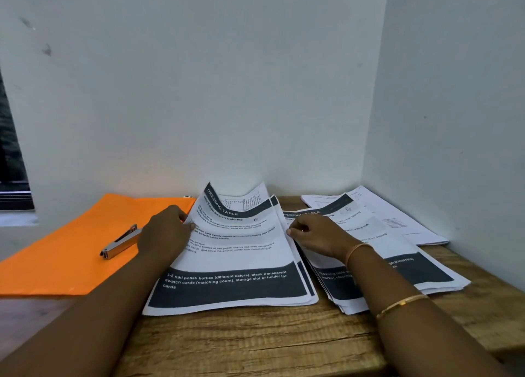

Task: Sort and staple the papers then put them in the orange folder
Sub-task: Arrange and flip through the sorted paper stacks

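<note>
Wooden table bears papers, their side edges pinched by left hand and right hand.

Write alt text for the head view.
The left hand and right hand hold opposite edges of a printed paper stack on a wooden table. A stapler lies on an orange folder at left; more papers lie at right.

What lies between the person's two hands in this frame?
In the head view, the printed sheets lie between the left hand and right hand; each grips a side edge, and the far end curls upward.
</note>
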{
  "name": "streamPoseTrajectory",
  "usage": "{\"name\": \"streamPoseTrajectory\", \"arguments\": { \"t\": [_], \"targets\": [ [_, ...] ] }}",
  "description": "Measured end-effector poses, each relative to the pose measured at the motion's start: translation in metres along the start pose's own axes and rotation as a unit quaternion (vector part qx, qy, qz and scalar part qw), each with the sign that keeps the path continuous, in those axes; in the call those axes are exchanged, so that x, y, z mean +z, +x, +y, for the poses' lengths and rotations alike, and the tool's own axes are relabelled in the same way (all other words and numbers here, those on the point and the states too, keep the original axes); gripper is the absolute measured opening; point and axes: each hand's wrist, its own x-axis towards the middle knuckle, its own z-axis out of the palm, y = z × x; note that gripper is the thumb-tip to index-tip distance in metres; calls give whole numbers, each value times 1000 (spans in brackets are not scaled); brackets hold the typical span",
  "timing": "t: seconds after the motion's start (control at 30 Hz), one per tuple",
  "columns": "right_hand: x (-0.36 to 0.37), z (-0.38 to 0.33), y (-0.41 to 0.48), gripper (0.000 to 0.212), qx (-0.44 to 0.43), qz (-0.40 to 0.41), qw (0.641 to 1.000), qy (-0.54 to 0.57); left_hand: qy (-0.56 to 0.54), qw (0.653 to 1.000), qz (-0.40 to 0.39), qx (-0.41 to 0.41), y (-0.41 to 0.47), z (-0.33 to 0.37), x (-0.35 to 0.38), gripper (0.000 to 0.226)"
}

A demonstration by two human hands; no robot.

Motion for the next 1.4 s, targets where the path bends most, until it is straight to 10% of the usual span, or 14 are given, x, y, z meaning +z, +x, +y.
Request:
{"name": "streamPoseTrajectory", "arguments": {
  "t": [0.43, 0.9, 1.1, 1.4],
  "targets": [
    [-2, -6, 0, 18, -1, 55, 996, 67, -227, 964, 115, 74, -1, 15, -3, 18],
    [-17, -10, 4, 30, 131, 8, 930, 344, -353, 932, 59, 53, -4, 18, -2, 17],
    [-39, 15, 7, 33, 210, 127, 954, 174, -276, 955, -104, 39, -3, 15, 8, 32],
    [-56, 38, -17, 24, 308, 306, 900, -41, -150, 981, -115, 38, -1, 7, 9, 32]
  ]
}}
